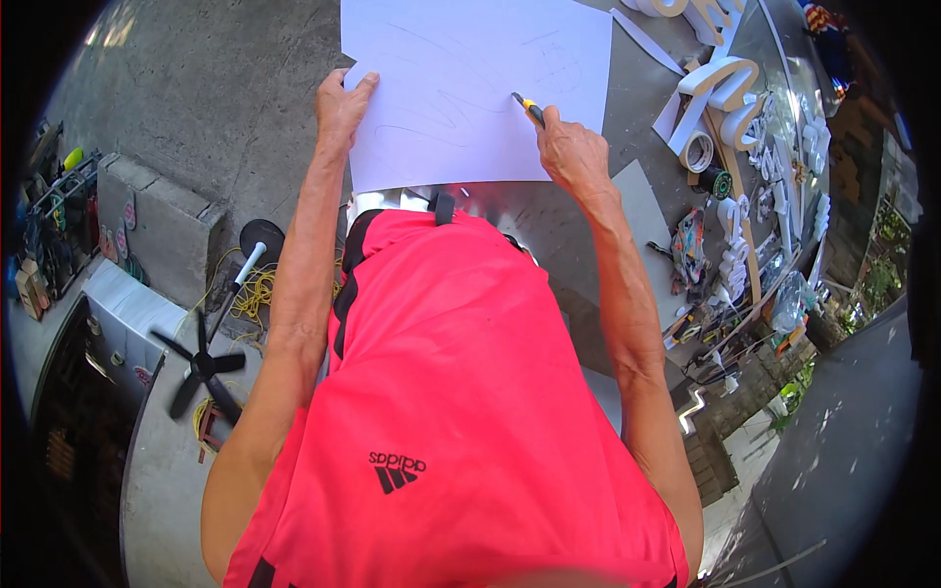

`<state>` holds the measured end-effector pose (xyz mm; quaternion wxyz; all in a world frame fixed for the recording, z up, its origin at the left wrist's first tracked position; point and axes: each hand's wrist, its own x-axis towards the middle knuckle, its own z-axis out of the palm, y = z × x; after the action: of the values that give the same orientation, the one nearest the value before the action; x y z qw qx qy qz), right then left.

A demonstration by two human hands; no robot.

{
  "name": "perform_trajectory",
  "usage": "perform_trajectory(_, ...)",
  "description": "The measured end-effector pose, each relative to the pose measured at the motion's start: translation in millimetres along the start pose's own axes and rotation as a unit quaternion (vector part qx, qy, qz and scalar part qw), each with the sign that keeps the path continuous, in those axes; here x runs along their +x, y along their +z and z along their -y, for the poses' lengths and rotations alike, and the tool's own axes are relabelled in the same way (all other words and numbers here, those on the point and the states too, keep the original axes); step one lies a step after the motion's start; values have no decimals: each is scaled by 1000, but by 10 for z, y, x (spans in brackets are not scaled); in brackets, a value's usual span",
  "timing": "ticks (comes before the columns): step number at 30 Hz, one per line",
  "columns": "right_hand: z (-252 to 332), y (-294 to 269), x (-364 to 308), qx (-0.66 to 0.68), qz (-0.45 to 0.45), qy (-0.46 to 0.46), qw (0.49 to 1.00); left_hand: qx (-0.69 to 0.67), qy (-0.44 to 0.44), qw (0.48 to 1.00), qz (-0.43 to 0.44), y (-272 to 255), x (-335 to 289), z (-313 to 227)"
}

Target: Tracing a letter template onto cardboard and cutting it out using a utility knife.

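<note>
White sheet [461, 59] at 12 o'clock, lying flat, upper end cut off by the view; thin, loose dark lines are drawn across it. Left hand [341, 110] at 11 o'clock, on the sheet's left edge: thumb set apart from the fingers and laid over the paper, the other fingers bent at the margin; cannot tell whether they reach beneath and pinch it. Right hand [573, 152] at 1 o'clock, over the sheet's lower right part: fingers closed around a slim yellow-and-black hand tool [530, 108], its dark tip pointing toward 11 o'clock. Contact between tip and paper cannot be made out; tip type too small to tell. Grey panel [642, 220] just beyond the right wrist, toward 2 o'clock. Also at 2 o'clock, clear of both hands: a white curved block shape [727, 71], a tape roll [690, 165] and a green-and-black spool [717, 182], near one another. Red shirt [461, 392] of the person fills the 6 o'clock side. Between 8 and 9 o'clock, a black-bladed fan [203, 367]; yellow cable [257, 292] in loose coils at 9 o'clock, beside the left forearm. Concrete block [162, 230] between 9 and 10 o'clock.
</note>
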<state>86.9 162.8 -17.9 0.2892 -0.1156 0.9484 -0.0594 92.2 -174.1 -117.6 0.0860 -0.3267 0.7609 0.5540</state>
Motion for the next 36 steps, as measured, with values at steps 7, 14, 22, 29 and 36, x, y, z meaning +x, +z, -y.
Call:
perform_trajectory(7, -368, -290, 200, -46, 28, -74, 996, 331, -52, 942, 12, 89, -558, -246)
perform_trajectory(14, -415, -214, 179, -39, 29, -99, 994, 462, 312, 828, -70, 690, -1068, -458)
perform_trajectory(22, -400, -83, 118, -15, 16, -104, 994, 484, 235, 843, 33, 1073, -977, -507)
perform_trajectory(29, -422, -27, 131, -15, 21, -91, 996, 497, 193, 836, 129, 1128, -1080, -776)
perform_trajectory(36, -339, -45, 82, 5, 20, -74, 997, 501, 189, 835, 130, 1123, -1086, -791)
